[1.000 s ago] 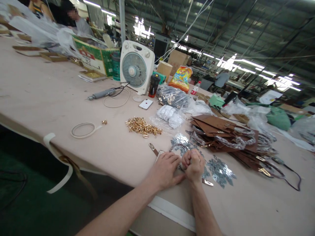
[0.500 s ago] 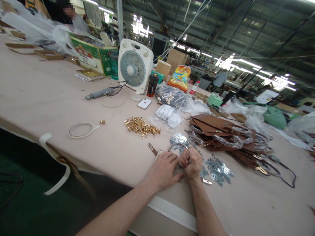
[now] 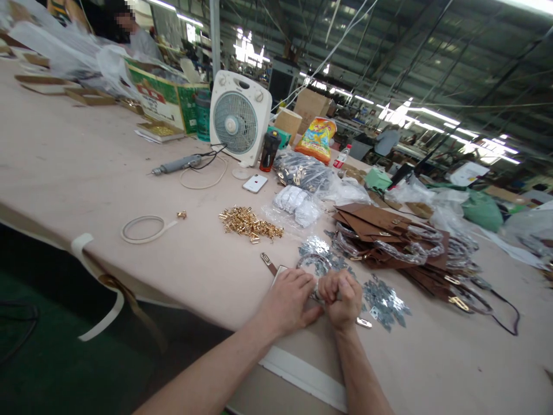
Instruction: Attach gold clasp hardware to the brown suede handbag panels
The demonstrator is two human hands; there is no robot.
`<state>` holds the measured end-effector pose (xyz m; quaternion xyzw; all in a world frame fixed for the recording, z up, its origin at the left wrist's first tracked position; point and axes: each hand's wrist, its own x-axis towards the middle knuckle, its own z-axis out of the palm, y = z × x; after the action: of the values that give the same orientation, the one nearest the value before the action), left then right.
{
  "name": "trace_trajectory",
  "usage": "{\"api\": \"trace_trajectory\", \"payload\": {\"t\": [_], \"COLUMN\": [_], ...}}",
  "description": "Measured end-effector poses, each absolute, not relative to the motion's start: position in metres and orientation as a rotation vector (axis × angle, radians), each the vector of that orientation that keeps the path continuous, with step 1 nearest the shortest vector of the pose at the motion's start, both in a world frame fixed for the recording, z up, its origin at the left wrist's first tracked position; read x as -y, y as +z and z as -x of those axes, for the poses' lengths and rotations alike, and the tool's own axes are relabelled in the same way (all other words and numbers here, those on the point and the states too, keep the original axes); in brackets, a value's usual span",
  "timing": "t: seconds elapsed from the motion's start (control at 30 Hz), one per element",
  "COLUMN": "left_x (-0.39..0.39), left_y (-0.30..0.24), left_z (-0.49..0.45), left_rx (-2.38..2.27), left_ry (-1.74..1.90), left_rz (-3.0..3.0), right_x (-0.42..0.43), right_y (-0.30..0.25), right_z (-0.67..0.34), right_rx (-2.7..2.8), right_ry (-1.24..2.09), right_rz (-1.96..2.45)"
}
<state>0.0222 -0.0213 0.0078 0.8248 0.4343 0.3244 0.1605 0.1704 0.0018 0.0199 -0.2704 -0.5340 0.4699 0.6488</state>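
My left hand (image 3: 288, 300) lies knuckles up near the table's front edge, fingers curled down onto a small metal piece (image 3: 316, 293) between my two hands. My right hand (image 3: 343, 297) is a closed fist against it, gripping the same piece; what it is stays mostly hidden. Just beyond my hands lie a brown strap with a metal end (image 3: 268, 262), a scatter of silver metal plates (image 3: 382, 294) and a stack of brown leather pieces (image 3: 384, 230) with wrapped handles. A heap of gold fittings (image 3: 249, 223) lies further left.
A white box fan (image 3: 239, 118), a white phone (image 3: 254, 183), a black bottle (image 3: 270, 151), an electric tool (image 3: 177, 165) with cord, a tape ring (image 3: 142, 229) and plastic bags of parts (image 3: 302, 170) stand on the pink table (image 3: 64, 167). Another person sits far back left.
My hands stay together at the same spot; the right fist has turned slightly over the piece. The camera has shifted a little.
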Motion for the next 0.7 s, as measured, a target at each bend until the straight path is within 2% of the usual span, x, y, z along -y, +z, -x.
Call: {"api": "trace_trajectory", "payload": {"t": [0.43, 0.7], "left_x": [0.021, 0.020], "left_y": [0.011, 0.009], "left_z": [-0.024, -0.024], "left_rx": [-1.236, -1.257], "left_ry": [0.936, 0.939], "left_rz": [-2.364, -2.366], "right_x": [-0.010, 0.010], "right_y": [0.027, 0.061], "right_z": [-0.159, -0.161], "right_rx": [1.104, 1.121], "right_ry": [1.033, 0.949], "right_rz": [0.802, 0.609]}}
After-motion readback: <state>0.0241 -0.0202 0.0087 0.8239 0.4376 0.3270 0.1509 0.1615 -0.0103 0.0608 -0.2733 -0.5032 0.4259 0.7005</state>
